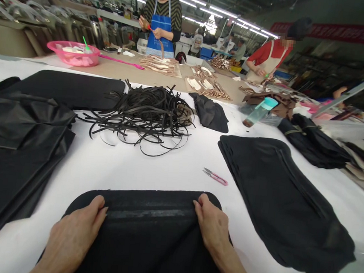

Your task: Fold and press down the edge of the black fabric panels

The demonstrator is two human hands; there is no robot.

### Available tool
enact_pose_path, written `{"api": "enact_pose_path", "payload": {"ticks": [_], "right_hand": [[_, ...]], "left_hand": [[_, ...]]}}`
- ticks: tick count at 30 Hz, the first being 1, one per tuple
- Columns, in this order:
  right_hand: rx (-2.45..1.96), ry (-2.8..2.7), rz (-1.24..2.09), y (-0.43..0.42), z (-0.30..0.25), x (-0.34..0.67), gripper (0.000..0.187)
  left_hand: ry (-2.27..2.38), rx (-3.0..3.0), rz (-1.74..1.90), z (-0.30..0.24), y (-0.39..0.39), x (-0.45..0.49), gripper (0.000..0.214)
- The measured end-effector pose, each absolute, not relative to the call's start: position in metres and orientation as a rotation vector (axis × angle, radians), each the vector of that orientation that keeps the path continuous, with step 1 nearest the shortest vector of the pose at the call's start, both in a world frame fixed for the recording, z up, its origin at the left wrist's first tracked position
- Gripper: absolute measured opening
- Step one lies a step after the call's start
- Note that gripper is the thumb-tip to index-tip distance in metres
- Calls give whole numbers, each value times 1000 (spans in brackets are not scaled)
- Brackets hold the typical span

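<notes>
A black fabric panel with rounded corners lies in front of me on the white table, a greyish shiny strip running across it near its far edge. My left hand is closed on the panel at its left side, fingers curled and thumb against the cloth. At the far right corner my right hand pinches the same panel. Slight folds run through the cloth between the hands. Beyond the right hand lies a pair of pink-handled thread snips, untouched.
Black panels are stacked at right and left. A tangled heap of black strips sits mid-table. Farther back stand a pink basin and a teal-lidded bottle. Two people work across the table.
</notes>
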State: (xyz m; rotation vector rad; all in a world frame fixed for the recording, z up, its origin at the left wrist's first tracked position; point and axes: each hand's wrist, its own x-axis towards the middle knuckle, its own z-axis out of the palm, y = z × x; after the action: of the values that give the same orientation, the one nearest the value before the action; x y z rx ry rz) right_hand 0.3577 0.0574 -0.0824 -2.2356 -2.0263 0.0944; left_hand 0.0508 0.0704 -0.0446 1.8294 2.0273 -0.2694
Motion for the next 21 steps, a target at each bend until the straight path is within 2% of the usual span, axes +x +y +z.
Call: {"api": "enact_pose_path", "payload": {"ticks": [3, 9, 13, 16, 21], "right_hand": [[-2233, -2001, 15, 58, -87, 355, 21], [-2112, -1456, 568, 71, -77, 376, 25], [-2038, -1285, 617, 75, -67, 405, 26], [-1991, -1318, 591, 69, -59, 412, 24], [-1866, -1669, 491, 50, -51, 374, 20]], "left_hand": [[2030, 1813, -277, -44, 71, 50, 23], [2016, 1837, -235, -42, 70, 52, 25], [2040, 1806, -159, -48, 70, 49, 24], [1989, 1744, 61, -58, 73, 35, 22], [2011, 1760, 690, -62, 70, 24, 21]]}}
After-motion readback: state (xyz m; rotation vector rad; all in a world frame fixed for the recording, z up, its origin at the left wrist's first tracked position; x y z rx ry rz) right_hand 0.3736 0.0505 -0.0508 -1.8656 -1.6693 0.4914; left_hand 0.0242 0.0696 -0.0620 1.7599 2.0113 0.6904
